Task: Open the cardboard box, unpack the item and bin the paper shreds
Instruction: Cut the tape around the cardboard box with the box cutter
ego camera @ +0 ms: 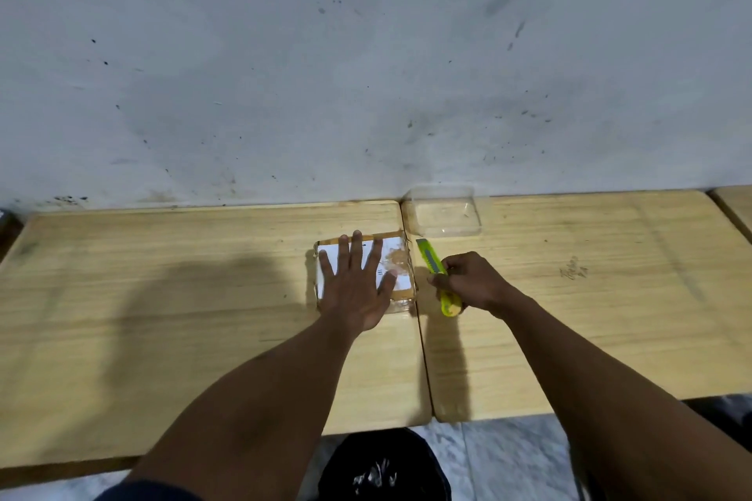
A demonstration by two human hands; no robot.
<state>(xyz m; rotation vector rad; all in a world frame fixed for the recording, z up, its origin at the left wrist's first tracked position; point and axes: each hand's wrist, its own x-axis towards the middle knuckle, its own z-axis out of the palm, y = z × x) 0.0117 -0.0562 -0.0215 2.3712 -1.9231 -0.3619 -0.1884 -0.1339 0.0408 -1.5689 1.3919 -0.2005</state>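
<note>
A small flat cardboard box (pixel 401 262), sealed with clear tape and bearing a white label, lies on the wooden table (pixel 162 297) near its right edge. My left hand (pixel 356 289) rests flat on top of the box, fingers spread, pressing it down. Just right of the box, my right hand (pixel 472 281) is closed around a yellow-green utility knife (pixel 433 262), whose tip points away from me along the box's right side. Whether the blade is out I cannot tell.
A clear plastic container (pixel 445 211) stands against the wall just behind the box. A second wooden table (pixel 590 297) adjoins on the right. A black bin bag (pixel 382 468) sits on the floor below the tables' front edge. A grey wall rises behind.
</note>
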